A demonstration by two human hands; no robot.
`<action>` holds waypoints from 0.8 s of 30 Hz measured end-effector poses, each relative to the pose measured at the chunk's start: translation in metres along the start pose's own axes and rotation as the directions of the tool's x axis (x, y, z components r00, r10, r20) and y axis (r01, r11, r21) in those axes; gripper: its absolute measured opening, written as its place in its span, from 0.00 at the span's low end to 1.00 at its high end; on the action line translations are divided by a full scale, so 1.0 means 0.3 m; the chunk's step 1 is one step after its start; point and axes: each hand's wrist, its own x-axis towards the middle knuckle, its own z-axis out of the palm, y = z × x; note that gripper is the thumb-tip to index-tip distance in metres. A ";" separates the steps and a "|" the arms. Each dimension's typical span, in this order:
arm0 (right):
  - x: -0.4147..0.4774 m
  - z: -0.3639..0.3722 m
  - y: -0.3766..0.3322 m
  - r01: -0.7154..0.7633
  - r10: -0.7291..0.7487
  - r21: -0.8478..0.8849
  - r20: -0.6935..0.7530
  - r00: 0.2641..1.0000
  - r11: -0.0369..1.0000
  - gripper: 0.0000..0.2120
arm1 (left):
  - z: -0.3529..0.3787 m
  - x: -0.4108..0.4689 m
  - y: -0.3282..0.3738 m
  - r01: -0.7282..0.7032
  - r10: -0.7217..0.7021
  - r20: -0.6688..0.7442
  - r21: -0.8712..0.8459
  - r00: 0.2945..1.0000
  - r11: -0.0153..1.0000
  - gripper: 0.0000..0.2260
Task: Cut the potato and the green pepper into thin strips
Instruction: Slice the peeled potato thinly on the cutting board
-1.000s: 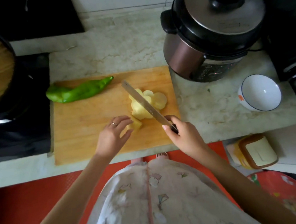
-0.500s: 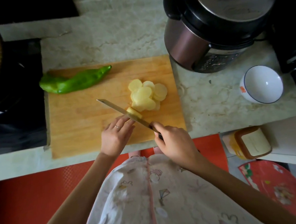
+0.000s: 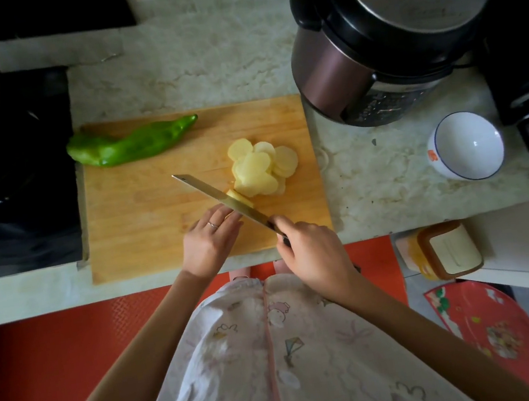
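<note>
Roughly halfway on potato: potato rounds (image 3: 262, 168) piled on cutting board (image 3: 145, 222), none in strips yet. Right hand (image 3: 314, 254) grips knife (image 3: 218, 194), blade on potato stub (image 3: 239, 198). Left hand (image 3: 209, 238) curled, seems to pin stub; blade hides contact. Green pepper (image 3: 134, 143) uncut, board's far-left corner.

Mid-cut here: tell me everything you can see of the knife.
The knife has a long, straight metal blade with a squared tip, seen nearly edge-on from above, with a yellowish sheen. It runs diagonally over the cutting board, tip pointing away and left. The right hand grips its dark handle, hiding most of it. The blade sits on a small potato piece, beside the pile of potato slices. The left hand reaches its near side; contact is unclear.
</note>
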 end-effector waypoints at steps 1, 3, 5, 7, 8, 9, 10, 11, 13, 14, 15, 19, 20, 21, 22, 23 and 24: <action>0.000 0.000 -0.001 -0.003 0.003 0.001 0.005 1.000 1.000 0.10 | -0.002 0.002 -0.001 -0.002 0.002 -0.002 -0.004 1.000 1.000 0.09; -0.002 0.001 -0.005 -0.007 0.007 0.002 0.015 1.000 1.000 0.09 | -0.007 0.003 -0.002 -0.002 0.002 0.001 -0.004 1.000 1.000 0.07; -0.002 0.000 -0.007 -0.012 0.012 0.009 0.019 1.000 1.000 0.09 | -0.008 0.001 -0.006 -0.001 0.002 0.016 -0.017 1.000 1.000 0.05; -0.003 0.000 -0.008 -0.014 0.014 0.012 0.020 1.000 1.000 0.08 | -0.005 -0.003 -0.005 0.013 -0.011 0.032 -0.060 0.999 0.998 0.09; -0.002 0.000 -0.009 -0.012 0.012 0.014 0.022 1.000 1.000 0.08 | -0.003 -0.005 -0.005 0.018 -0.016 0.034 -0.073 0.999 0.997 0.10; -0.002 0.000 -0.010 -0.012 0.011 0.015 0.025 1.000 1.000 0.08 | -0.001 -0.007 -0.006 0.021 -0.018 0.034 -0.083 0.999 0.996 0.10; -0.003 -0.001 -0.012 -0.014 0.013 0.014 0.025 1.000 1.000 0.08 | 0.001 -0.010 -0.009 0.021 -0.018 0.035 -0.091 0.999 0.996 0.10; -0.004 -0.002 -0.014 -0.017 0.017 0.011 0.023 1.000 1.000 0.08 | 0.004 -0.013 -0.012 0.020 -0.016 0.037 -0.106 0.999 0.994 0.09; -0.003 -0.006 -0.018 -0.019 0.019 0.005 0.020 1.000 1.000 0.08 | 0.007 -0.014 -0.023 0.014 -0.007 0.045 -0.150 0.999 0.989 0.08; -0.001 -0.009 -0.021 -0.019 0.019 0.002 0.026 0.999 1.000 0.08 | 0.008 -0.015 -0.028 0.013 -0.005 0.048 -0.170 0.999 0.985 0.08; 0.001 -0.011 -0.024 -0.018 0.018 -0.001 0.036 0.999 1.000 0.08 | 0.008 -0.015 -0.032 0.014 -0.005 0.049 -0.186 0.999 0.983 0.08; 0.011 -0.023 -0.032 -0.020 0.021 -0.010 0.073 0.997 1.000 0.09 | 0.000 0.009 -0.034 0.000 0.005 0.029 -0.184 1.000 0.983 0.05; 0.014 -0.023 -0.033 -0.023 0.024 -0.018 0.074 0.997 1.000 0.09 | -0.002 0.019 -0.032 -0.012 0.015 0.019 -0.173 1.000 0.985 0.05; 0.016 -0.023 -0.033 -0.029 0.031 -0.026 0.077 0.997 0.999 0.09 | -0.004 0.028 -0.030 -0.024 0.025 0.009 -0.165 1.000 0.986 0.05; 0.015 -0.023 -0.035 -0.034 0.037 -0.035 0.087 0.996 0.999 0.09 | -0.003 0.033 -0.030 -0.032 0.033 0.003 -0.163 0.999 0.986 0.04; 0.015 -0.024 -0.038 -0.037 0.041 -0.041 0.103 0.994 0.998 0.10 | -0.004 0.038 -0.032 -0.035 0.036 -0.001 -0.167 0.999 0.985 0.04; 0.014 -0.025 -0.041 -0.038 0.042 -0.038 0.125 0.991 0.999 0.10 | -0.004 0.041 -0.035 -0.034 0.034 0.000 -0.173 0.999 0.984 0.03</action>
